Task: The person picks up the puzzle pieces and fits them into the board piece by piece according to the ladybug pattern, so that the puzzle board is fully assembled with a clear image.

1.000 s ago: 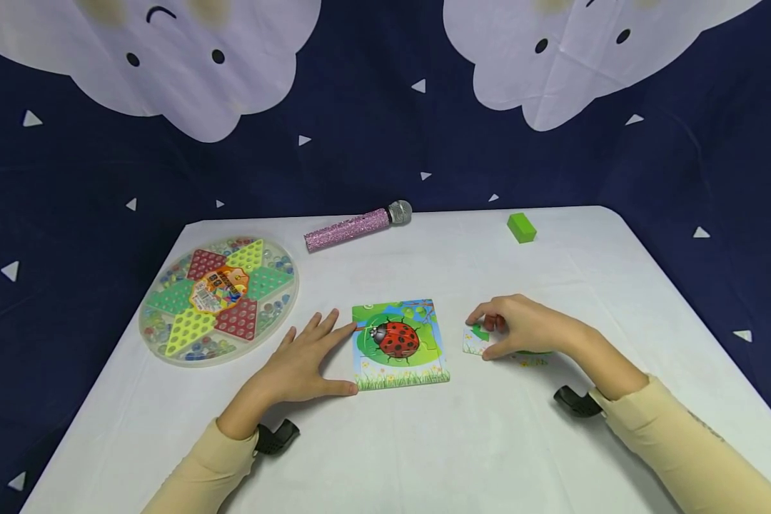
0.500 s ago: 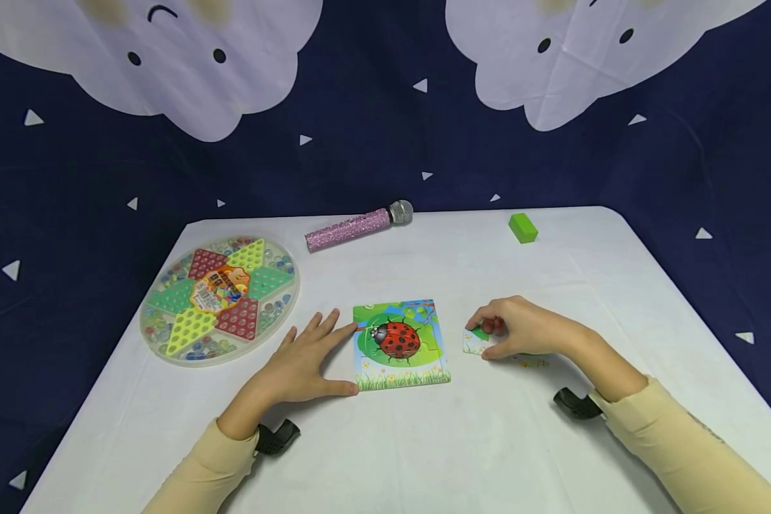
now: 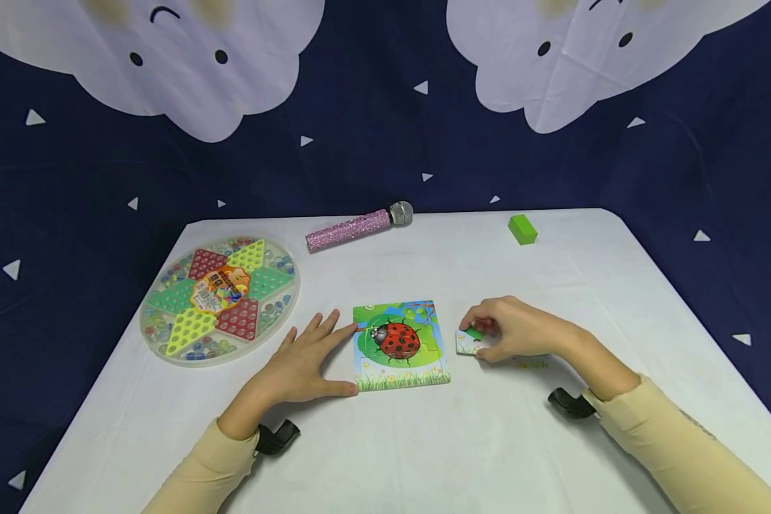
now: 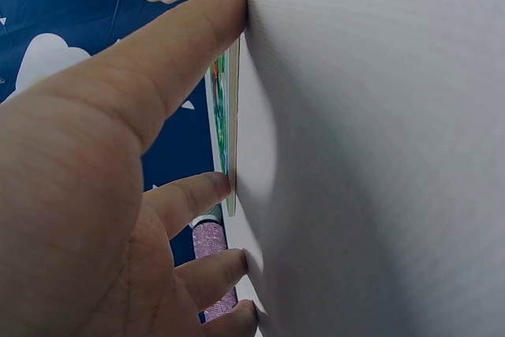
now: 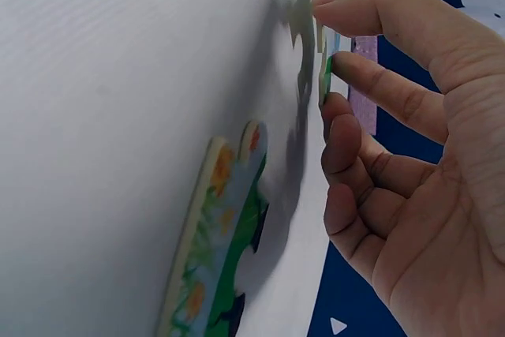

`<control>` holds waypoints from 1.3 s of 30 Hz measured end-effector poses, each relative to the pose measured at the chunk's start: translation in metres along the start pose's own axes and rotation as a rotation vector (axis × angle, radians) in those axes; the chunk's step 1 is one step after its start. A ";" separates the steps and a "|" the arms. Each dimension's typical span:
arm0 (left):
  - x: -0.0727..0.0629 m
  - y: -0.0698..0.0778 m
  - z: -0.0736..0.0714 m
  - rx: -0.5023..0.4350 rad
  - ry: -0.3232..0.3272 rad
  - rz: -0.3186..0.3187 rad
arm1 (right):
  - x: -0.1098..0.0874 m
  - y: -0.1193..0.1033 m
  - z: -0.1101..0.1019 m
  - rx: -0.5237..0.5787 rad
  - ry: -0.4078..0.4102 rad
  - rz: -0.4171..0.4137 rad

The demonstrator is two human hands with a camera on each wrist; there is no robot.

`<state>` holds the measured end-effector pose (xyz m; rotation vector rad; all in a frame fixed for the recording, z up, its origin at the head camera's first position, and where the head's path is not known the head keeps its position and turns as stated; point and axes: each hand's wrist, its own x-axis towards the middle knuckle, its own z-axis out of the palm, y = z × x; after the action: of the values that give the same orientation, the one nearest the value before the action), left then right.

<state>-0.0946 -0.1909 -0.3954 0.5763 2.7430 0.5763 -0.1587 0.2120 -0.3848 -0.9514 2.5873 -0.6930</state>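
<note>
A square ladybug puzzle (image 3: 398, 346) lies on the table. My left hand (image 3: 298, 365) rests beside its left edge, fingers spread, with the thumb and forefinger tips touching that edge. To the right of the puzzle, my right hand (image 3: 520, 328) pinches a small white-and-green puzzle piece (image 3: 466, 345) between thumb and fingers. In the right wrist view that piece stands partly hidden by the fingertips, with a shadow on the cloth beside it. A second puzzle piece (image 5: 225, 246), printed with flowers and green, lies on the table below the right palm, mostly covered in the head view.
On the left lies a round Chinese checkers set (image 3: 218, 303) with marbles. A pink glitter microphone (image 3: 356, 228) and a green block (image 3: 523, 229) lie toward the back of the white table (image 3: 385, 457). A dark blue cloth (image 3: 360, 164) with clouds hangs behind.
My right hand has shifted slightly left, carrying the pinched puzzle piece nearer the ladybug puzzle. The left hand has stayed in place.
</note>
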 end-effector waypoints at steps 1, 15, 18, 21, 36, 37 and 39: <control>0.000 0.000 0.000 0.001 0.001 0.001 | 0.001 -0.001 0.000 -0.003 0.003 -0.006; 0.001 0.000 0.001 0.007 0.005 0.007 | 0.024 -0.024 0.004 -0.014 -0.011 -0.099; 0.001 0.000 0.001 0.007 0.004 0.007 | 0.028 -0.028 0.005 -0.013 -0.016 -0.122; 0.001 0.000 0.001 0.011 0.003 0.007 | 0.033 -0.034 0.007 -0.001 -0.027 -0.139; 0.001 -0.001 0.002 0.021 0.000 0.007 | 0.056 -0.061 0.022 -0.001 -0.086 -0.184; 0.001 -0.001 0.001 0.022 -0.001 0.007 | 0.058 -0.062 0.023 0.002 -0.092 -0.183; 0.002 -0.001 0.001 0.023 -0.004 0.004 | 0.061 -0.064 0.025 0.003 -0.100 -0.184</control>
<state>-0.0960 -0.1907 -0.3975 0.5881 2.7490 0.5447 -0.1593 0.1210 -0.3785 -1.2024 2.4333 -0.6768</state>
